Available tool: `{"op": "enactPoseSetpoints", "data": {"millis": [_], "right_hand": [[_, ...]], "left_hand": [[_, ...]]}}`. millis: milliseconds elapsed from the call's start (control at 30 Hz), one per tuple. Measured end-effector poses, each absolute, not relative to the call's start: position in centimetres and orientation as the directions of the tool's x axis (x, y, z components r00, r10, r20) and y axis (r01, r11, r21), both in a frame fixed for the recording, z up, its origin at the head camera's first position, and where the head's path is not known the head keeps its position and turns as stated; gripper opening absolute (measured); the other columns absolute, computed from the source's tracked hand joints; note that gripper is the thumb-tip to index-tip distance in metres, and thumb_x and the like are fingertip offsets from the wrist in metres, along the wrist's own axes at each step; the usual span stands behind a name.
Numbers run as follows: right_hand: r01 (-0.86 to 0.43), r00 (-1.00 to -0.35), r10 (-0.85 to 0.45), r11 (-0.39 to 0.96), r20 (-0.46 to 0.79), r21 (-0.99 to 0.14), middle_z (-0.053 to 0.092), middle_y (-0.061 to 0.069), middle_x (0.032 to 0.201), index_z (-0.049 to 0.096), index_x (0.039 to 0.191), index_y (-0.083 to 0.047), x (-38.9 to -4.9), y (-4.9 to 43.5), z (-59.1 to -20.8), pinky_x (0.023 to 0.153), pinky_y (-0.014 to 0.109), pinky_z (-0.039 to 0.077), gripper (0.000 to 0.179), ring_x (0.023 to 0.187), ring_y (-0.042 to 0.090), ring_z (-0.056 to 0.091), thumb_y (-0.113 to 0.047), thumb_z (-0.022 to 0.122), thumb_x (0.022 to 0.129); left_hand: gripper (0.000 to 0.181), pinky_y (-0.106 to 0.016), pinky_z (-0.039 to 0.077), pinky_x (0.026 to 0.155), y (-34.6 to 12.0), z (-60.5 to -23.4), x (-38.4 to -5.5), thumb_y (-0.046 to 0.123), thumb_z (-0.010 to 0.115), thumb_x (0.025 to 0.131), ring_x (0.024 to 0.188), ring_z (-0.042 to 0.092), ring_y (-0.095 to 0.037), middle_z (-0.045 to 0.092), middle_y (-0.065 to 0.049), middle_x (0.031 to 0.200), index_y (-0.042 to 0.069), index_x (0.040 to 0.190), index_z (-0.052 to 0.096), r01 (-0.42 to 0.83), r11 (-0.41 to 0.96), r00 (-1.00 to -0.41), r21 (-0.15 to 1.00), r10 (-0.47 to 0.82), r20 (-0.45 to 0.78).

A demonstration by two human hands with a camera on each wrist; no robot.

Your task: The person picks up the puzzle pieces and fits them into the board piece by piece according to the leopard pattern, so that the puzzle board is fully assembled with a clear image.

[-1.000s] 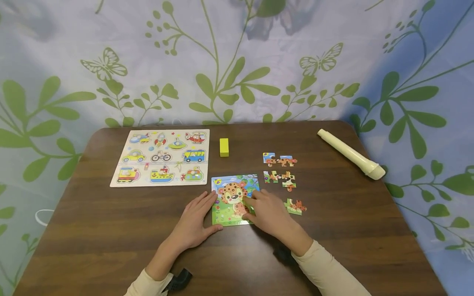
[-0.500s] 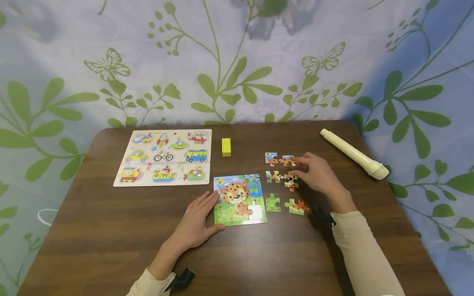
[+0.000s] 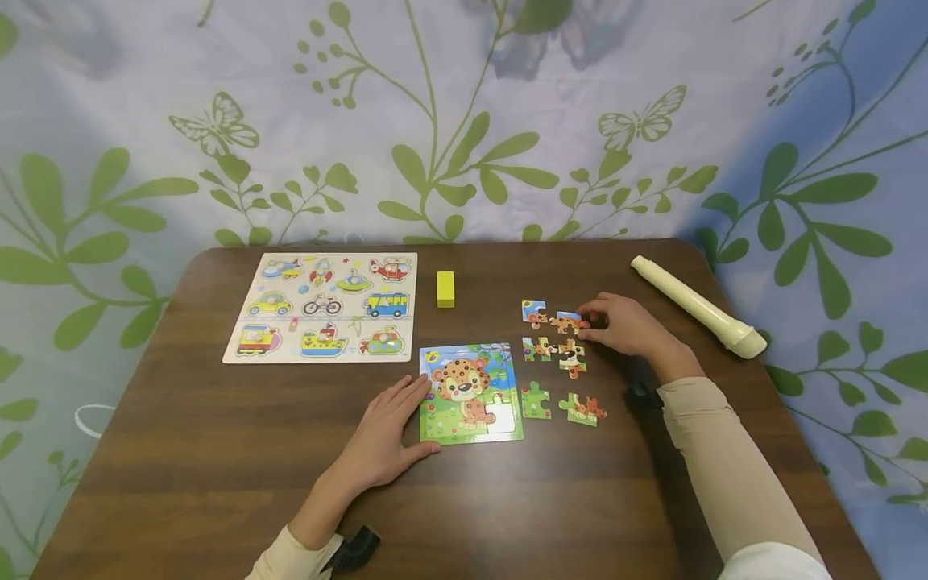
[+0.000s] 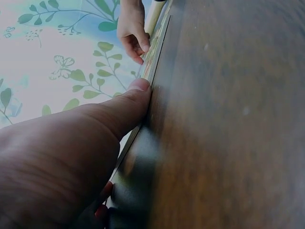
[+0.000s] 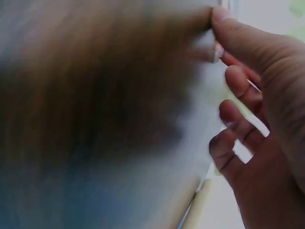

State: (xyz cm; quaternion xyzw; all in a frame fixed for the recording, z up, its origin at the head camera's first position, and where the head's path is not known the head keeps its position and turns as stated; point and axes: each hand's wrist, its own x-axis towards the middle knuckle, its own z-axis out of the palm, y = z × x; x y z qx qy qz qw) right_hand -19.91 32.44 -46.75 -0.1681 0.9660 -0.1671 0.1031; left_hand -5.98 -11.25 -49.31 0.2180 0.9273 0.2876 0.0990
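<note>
In the head view, a leopard jigsaw puzzle lies on the table, with a pale gap at its lower right. My left hand rests along its left edge, fingers and thumb extended; the left wrist view has the thumb against the board's edge. To the right of the board, my right hand pinches a spotted puzzle piece by its right side between thumb and forefinger. Several loose pieces lie around it, among them a green piece and a leopard-foot piece.
A wooden vehicle puzzle board lies at the back left. Beside it stands a yellow block. A cream tube-shaped object with a wider end lies at the back right, near the brown table's edge.
My right hand has left the leopard puzzle and moved right to the loose pieces, where it now pinches the upper right one, which is slightly turned. My left hand stays at the board.
</note>
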Motion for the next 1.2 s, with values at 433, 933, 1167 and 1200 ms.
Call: {"op": "enactPoseSetpoints", "data": {"millis": [433,933,1167,1200], "right_hand": [[-0.485,-0.842,-0.538,0.794,-0.051,-0.365,0.062,0.0,0.099,0.071,0.118,-0.014,-16.4,21.5,-44.7,0.078,0.039,0.052,0.041,0.088,0.016,0.056,-0.044,0.075,0.091],[-0.501,-0.816,-0.572,0.775,-0.089,-0.385,0.059,-0.002,0.102,0.071,0.122,-0.016,-15.2,16.3,-45.9,0.071,0.028,0.046,0.041,0.084,0.011,0.049,-0.043,0.076,0.092],[-0.454,-0.831,-0.544,0.782,-0.112,-0.428,0.059,-0.004,0.102,0.072,0.124,-0.017,-15.2,16.3,-46.2,0.071,0.027,0.046,0.042,0.083,0.011,0.051,-0.043,0.076,0.092],[-0.446,-0.833,-0.54,0.783,-0.118,-0.434,0.059,-0.004,0.101,0.072,0.124,-0.017,-15.3,16.3,-46.2,0.072,0.028,0.046,0.042,0.083,0.011,0.051,-0.044,0.076,0.091]], "left_hand": [[0.094,-0.061,0.026,0.122,-11.5,-49.0,-6.0,0.046,0.082,0.085,0.156,0.027,-0.031,0.035,-0.003,0.167,0.013,0.16,0.036,0.341,0.744,-0.889,0.575,0.454,-0.06],[0.094,-0.061,0.026,0.122,-11.4,-49.1,-6.1,0.046,0.081,0.085,0.156,0.027,-0.03,0.035,-0.002,0.167,0.014,0.16,0.035,0.353,0.741,-0.883,0.572,0.466,-0.06],[0.094,-0.06,0.026,0.123,-11.3,-49.1,-6.0,0.047,0.081,0.085,0.156,0.027,-0.03,0.035,-0.002,0.167,0.015,0.16,0.035,0.343,0.745,-0.884,0.572,0.462,-0.073],[0.094,-0.06,0.025,0.123,-11.2,-49.1,-6.0,0.048,0.08,0.085,0.157,0.026,-0.029,0.034,-0.001,0.167,0.015,0.16,0.035,0.339,0.746,-0.883,0.573,0.462,-0.079]]}}
